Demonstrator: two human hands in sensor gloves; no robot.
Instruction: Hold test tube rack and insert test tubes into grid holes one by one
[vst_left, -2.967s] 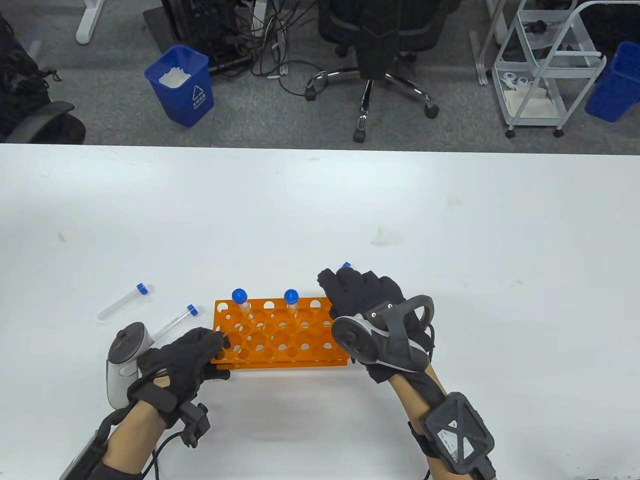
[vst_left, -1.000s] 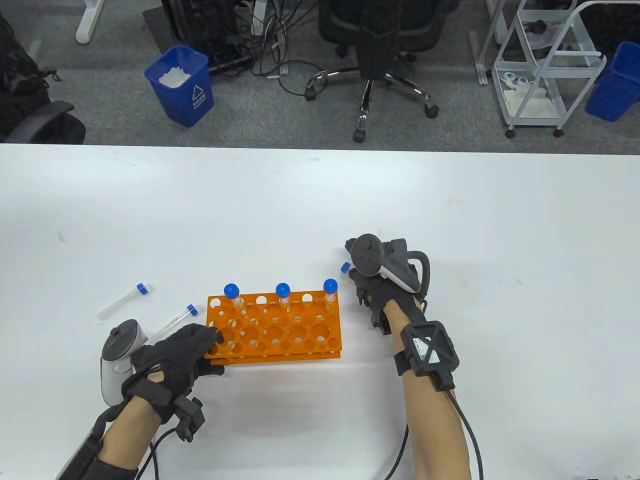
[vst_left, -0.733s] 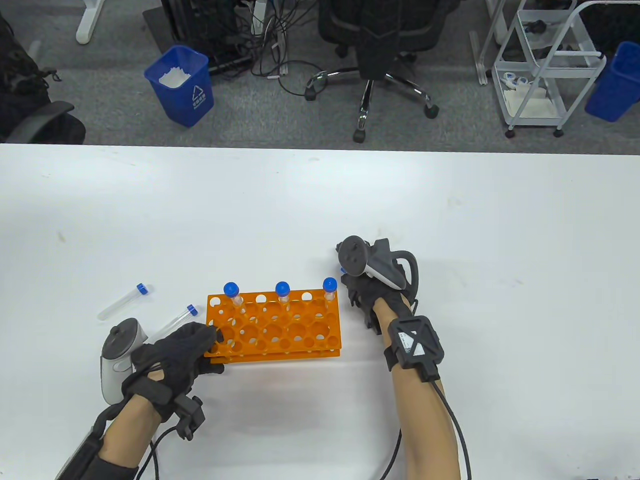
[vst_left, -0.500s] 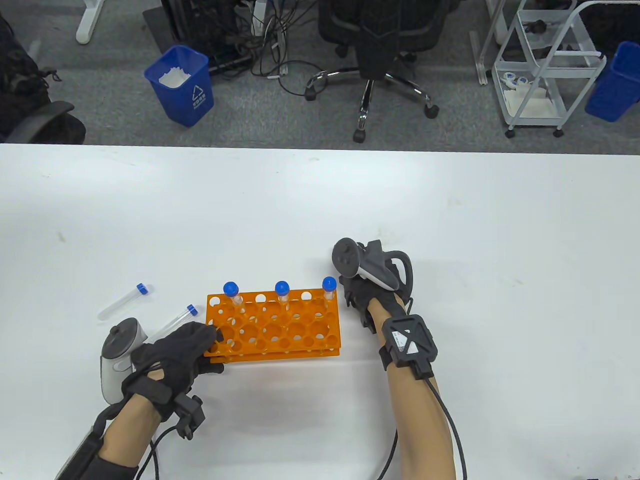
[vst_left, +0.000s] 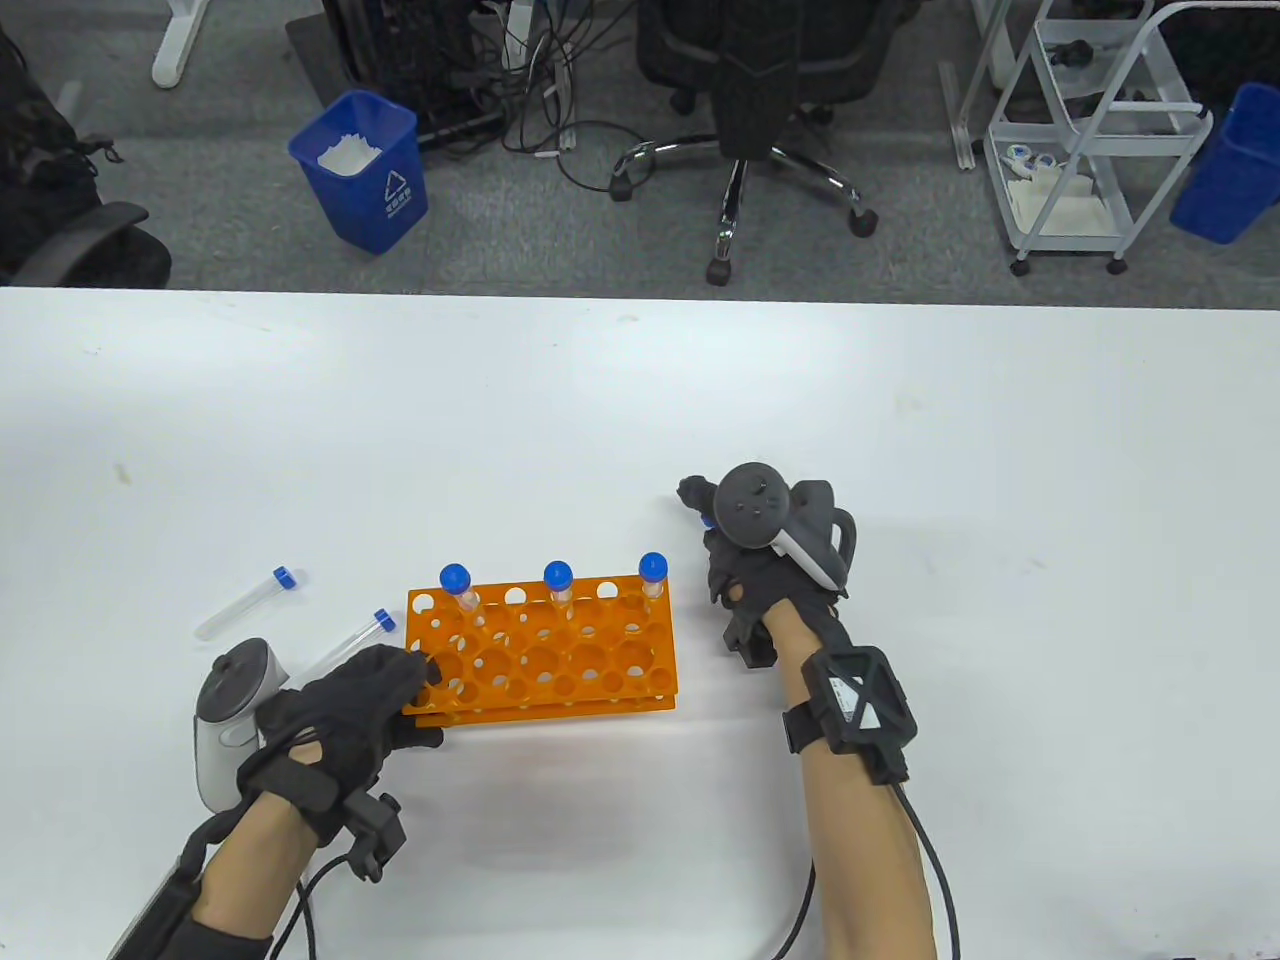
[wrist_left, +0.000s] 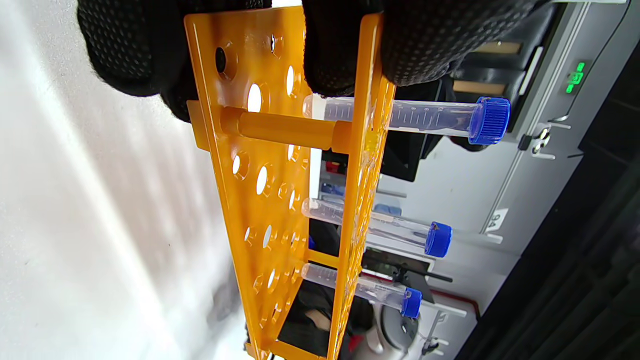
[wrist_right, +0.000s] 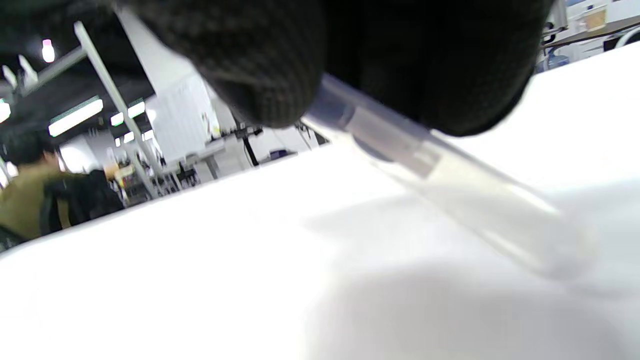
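The orange test tube rack (vst_left: 545, 655) stands on the white table (vst_left: 640, 400), with three blue-capped tubes (vst_left: 557, 585) upright in its far row. My left hand (vst_left: 345, 705) grips the rack's left end; in the left wrist view its fingers (wrist_left: 350, 45) clamp the top plate of the rack (wrist_left: 280, 200). My right hand (vst_left: 745, 570) is just right of the rack and holds a clear tube (wrist_right: 440, 200) near its cap, slanting down close to the table. Only a bit of that tube's blue cap (vst_left: 706, 521) shows from above.
Two more blue-capped tubes lie on the table left of the rack, one farther left (vst_left: 245, 603) and one by my left hand (vst_left: 350, 642). Beyond the table's far edge are a blue bin (vst_left: 362, 170), an office chair (vst_left: 745, 120) and a white cart (vst_left: 1090, 130).
Three seconds ago my right hand was over the rack's right end; a third tube now stands there. The hand moved right onto a lying tube and has lifted it. The rack shifted slightly left.
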